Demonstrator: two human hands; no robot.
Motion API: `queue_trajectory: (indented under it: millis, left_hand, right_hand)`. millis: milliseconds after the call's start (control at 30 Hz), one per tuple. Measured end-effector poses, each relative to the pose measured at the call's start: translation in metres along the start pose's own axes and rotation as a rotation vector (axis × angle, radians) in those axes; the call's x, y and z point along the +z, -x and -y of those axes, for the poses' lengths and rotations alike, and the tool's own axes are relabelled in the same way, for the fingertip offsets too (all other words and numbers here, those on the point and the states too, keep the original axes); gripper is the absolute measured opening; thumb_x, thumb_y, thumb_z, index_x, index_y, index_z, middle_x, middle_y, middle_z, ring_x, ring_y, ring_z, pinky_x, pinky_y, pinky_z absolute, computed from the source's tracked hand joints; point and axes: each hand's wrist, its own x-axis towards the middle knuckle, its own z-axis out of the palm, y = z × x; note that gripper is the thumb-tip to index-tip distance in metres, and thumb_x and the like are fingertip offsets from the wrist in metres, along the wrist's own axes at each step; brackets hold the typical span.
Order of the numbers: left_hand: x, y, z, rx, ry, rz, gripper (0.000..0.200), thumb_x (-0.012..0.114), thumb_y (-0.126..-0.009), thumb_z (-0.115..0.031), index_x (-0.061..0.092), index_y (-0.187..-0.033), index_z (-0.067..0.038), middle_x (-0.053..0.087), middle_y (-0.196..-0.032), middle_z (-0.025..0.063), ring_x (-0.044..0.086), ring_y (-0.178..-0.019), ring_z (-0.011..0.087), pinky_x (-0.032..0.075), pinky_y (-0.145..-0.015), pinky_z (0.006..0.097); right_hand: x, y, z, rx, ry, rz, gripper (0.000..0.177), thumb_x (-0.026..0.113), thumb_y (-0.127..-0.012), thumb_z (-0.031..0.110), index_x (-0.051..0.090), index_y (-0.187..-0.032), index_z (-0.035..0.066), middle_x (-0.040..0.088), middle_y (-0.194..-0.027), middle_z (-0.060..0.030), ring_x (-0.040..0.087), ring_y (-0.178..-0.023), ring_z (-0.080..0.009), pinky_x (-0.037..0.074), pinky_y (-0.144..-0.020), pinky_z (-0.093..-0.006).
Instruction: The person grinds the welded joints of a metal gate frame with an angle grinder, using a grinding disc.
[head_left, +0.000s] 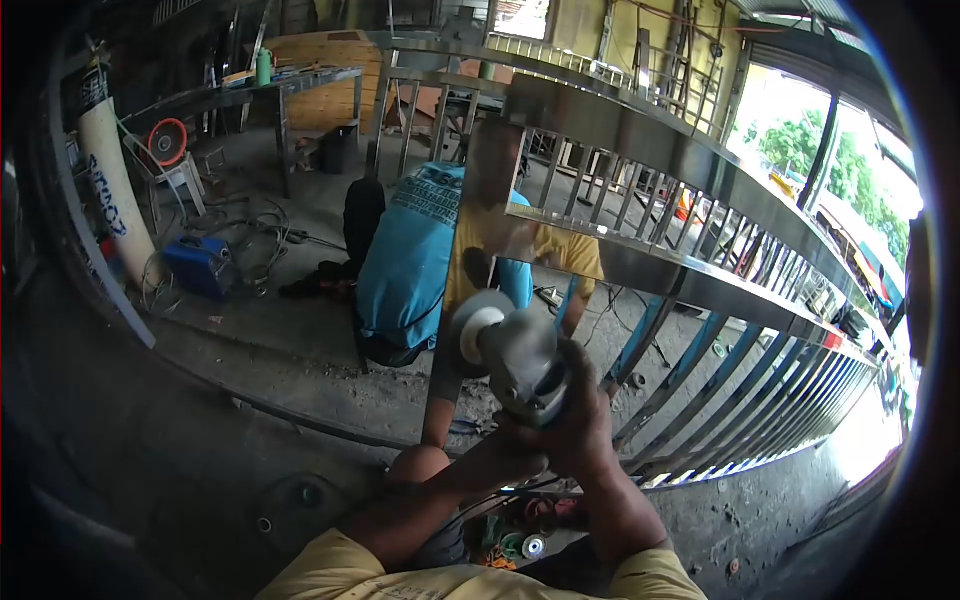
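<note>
Two hands (540,430) clasped around angle grinder (520,360) body; disc (480,333) at polished metal post (462,290) of railing (690,270), contact unclear. Blue welder (200,267) on floor, L side.

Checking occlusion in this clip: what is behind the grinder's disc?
A shiny metal post, visible above and below the disc of the grinder. The stretch covered by the disc cannot be seen.

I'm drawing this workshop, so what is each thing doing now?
Left hand, closed on the grinder
Right hand, closed on the grinder
Grinder, held up by the steel railing
Disc, blurry, can't tell if spinning
Green bottle, standing
Cables, tangled on the floor
Fan, can't tell if on
</note>
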Motion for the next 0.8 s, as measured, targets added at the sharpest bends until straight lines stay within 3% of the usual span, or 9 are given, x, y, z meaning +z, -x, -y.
queue_trajectory:
  millis: [100, 167, 367, 667, 800]
  left_hand:
    - [-0.005, -0.019, -0.014, -0.11, 0.688, -0.128, 0.036, 0.07, -0.093, -0.018, 0.062, -0.122, 0.001, 0.064, -0.124, 0.01, 0.061, -0.114, 0.0156, 0.049, -0.099, 0.036]
    - [-0.002, -0.041, -0.042, 0.04, 0.835, -0.281, 0.048, 0.071, -0.093, -0.018, 0.056, -0.134, 0.002, 0.06, -0.133, 0.0109, 0.058, -0.122, 0.0156, 0.046, -0.106, 0.0342]
    - [-0.007, -0.06, -0.037, 0.002, 0.916, -0.264, 0.061, 0.073, -0.093, -0.016, 0.046, -0.144, 0.001, 0.054, -0.142, 0.0101, 0.05, -0.133, 0.0164, 0.041, -0.112, 0.0345]
    - [-0.024, -0.064, -0.036, 0.113, 0.923, -0.205, 0.072, 0.075, -0.091, -0.015, 0.037, -0.15, 0.0, 0.049, -0.146, 0.0111, 0.048, -0.136, 0.0205, 0.04, -0.114, 0.0372]
    - [-0.02, -0.053, -0.019, 0.041, 0.906, -0.201, 0.078, 0.076, -0.09, -0.016, 0.031, -0.152, -0.001, 0.045, -0.15, 0.0121, 0.044, -0.139, 0.022, 0.038, -0.116, 0.0384]
  right_hand:
    - [0.0, -0.022, 0.007, -0.082, 0.073, 0.013, 0.1, 0.092, -0.068, 0.032, 0.037, -0.146, 0.001, 0.065, -0.116, -0.0243, 0.07, -0.102, -0.0402, 0.059, -0.082, -0.045]
    - [-0.007, -0.029, 0.014, -0.124, 0.167, 0.049, 0.095, 0.088, -0.072, 0.028, 0.036, -0.148, 0.004, 0.064, -0.117, -0.0252, 0.069, -0.099, -0.0436, 0.059, -0.079, -0.0472]
    - [-0.012, -0.044, 0.013, -0.118, 0.307, 0.127, 0.094, 0.083, -0.071, 0.022, 0.035, -0.15, 0.007, 0.062, -0.113, -0.0234, 0.069, -0.095, -0.0446, 0.058, -0.075, -0.0486]
    - [-0.011, -0.055, 0.016, -0.21, 0.332, 0.089, 0.095, 0.08, -0.07, 0.018, 0.032, -0.152, 0.009, 0.06, -0.103, -0.0202, 0.067, -0.088, -0.0423, 0.056, -0.073, -0.0486]
    - [-0.008, -0.053, 0.014, -0.197, 0.318, 0.131, 0.095, 0.079, -0.069, 0.017, 0.032, -0.152, 0.008, 0.059, -0.101, -0.0194, 0.066, -0.087, -0.0421, 0.056, -0.071, -0.0489]
